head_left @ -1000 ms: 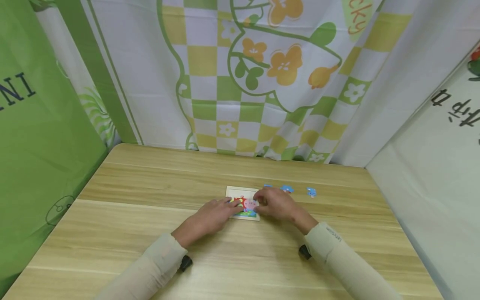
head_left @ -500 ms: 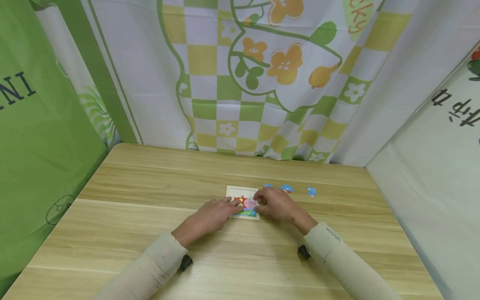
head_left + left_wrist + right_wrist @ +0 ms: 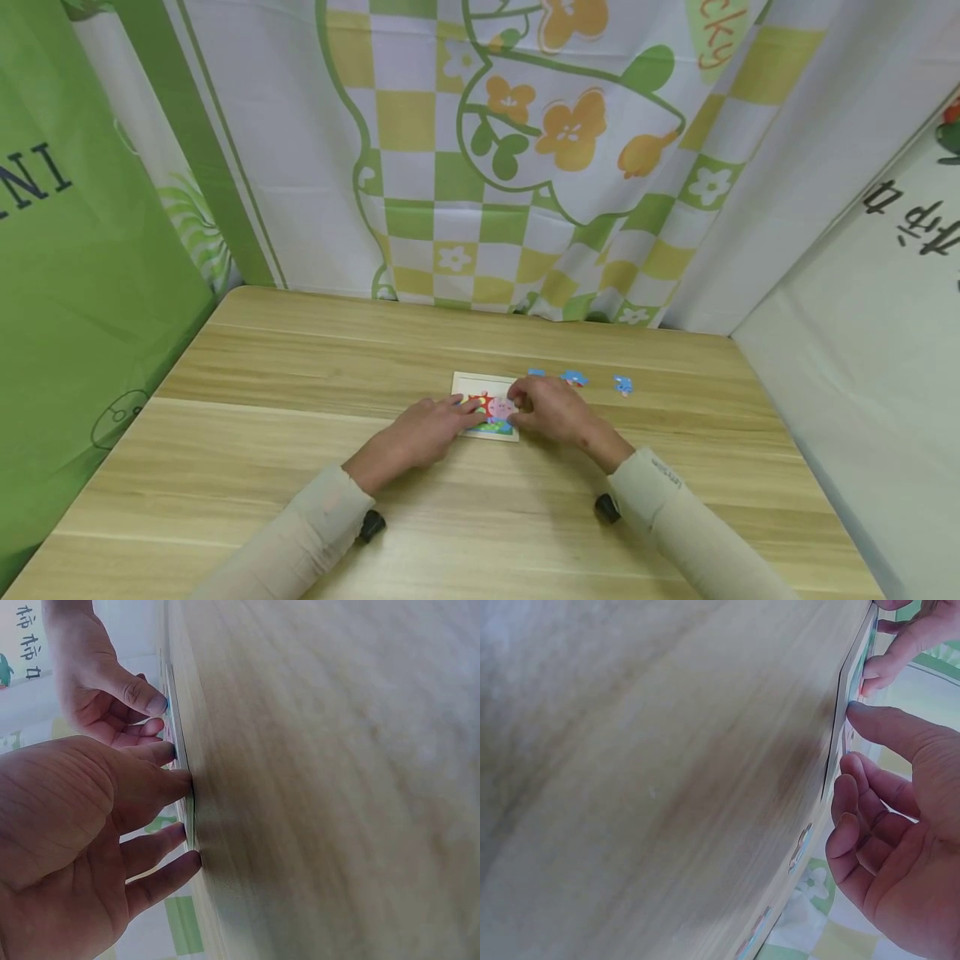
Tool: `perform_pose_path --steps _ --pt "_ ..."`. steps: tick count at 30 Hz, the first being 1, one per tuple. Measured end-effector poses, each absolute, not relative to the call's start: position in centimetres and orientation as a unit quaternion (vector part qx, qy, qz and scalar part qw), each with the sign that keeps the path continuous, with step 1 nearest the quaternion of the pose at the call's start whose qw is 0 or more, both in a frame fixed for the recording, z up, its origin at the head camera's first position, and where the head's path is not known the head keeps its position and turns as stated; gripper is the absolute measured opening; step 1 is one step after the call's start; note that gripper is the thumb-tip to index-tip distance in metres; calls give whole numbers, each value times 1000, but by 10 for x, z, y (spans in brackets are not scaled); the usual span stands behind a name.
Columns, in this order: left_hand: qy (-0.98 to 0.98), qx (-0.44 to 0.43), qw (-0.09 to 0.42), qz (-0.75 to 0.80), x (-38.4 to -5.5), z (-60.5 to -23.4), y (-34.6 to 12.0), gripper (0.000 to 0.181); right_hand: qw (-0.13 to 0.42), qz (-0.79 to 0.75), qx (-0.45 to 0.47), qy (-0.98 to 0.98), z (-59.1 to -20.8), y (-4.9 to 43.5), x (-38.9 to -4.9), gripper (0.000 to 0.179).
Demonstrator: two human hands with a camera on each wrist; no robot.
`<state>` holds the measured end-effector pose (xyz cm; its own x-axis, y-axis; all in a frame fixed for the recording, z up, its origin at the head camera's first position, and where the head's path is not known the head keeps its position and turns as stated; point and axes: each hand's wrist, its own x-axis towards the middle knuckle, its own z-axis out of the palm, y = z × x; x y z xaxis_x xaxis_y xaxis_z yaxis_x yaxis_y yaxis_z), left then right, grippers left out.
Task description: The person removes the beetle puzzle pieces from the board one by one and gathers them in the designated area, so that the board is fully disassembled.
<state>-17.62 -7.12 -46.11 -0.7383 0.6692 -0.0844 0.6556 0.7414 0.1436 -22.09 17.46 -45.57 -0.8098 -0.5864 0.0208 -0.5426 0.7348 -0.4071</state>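
Observation:
A small jigsaw puzzle in a pale tray lies flat on the table, its lower part filled with a colourful picture. My left hand rests on the picture's left side with outstretched fingers; the left wrist view shows the fingertips along the tray's near edge. My right hand is at the tray's right side, thumb and index finger on a pink-faced puzzle piece. In the right wrist view the thumb meets the tray edge while the other fingers curl. The fingertips hide part of the piece.
Three loose blue puzzle pieces lie behind and right of the tray: one partly behind my right hand, a middle one, and one farther right. A patterned curtain hangs at the wooden table's back edge.

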Motion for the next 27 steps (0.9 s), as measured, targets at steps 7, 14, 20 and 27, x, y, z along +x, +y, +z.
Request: perform_pose_path --steps 7,14,20,27 --pt "931 354 65 52 -176 -463 -71 57 48 -204 -303 930 -455 175 -218 21" --pt "931 357 60 55 -176 -463 -72 57 37 -240 -276 930 -454 176 -218 8" --pt "930 360 53 47 -177 -464 -72 60 40 -255 -269 928 -451 174 -219 6" --pt "930 361 53 49 -178 -465 -71 56 27 -249 -277 928 -452 174 -220 7"
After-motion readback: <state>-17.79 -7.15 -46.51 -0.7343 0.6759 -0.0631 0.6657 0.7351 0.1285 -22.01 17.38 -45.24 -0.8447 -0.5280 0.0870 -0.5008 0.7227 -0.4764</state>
